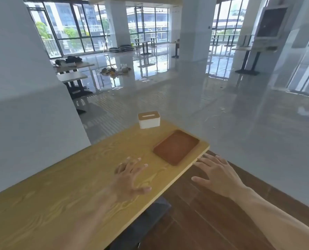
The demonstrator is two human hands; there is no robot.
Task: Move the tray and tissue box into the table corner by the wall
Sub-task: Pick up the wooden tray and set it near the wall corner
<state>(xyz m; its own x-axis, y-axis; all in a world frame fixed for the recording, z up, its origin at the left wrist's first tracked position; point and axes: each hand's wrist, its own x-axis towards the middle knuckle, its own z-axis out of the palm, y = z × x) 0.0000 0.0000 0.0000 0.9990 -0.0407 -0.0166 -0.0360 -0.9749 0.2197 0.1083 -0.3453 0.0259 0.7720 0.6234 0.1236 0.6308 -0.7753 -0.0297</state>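
Note:
A brown rectangular tray (176, 147) lies flat near the right edge of the wooden table (60, 195). A white tissue box (148, 119) with a wooden slotted lid stands at the table's far end, beyond the tray. My left hand (130, 179) hovers over the tabletop just short of the tray, fingers spread and holding nothing. Past the table's right edge, my right hand (216, 174) is open too, its fingertips close to the edge beside the tray's near corner.
A white wall (24, 114) runs along the table's left side. A glass partition (240, 123) rises behind the far end, with a hall of other tables beyond it. Dark wooden floor (213, 213) lies to the right, and a dark seat shows under the table edge.

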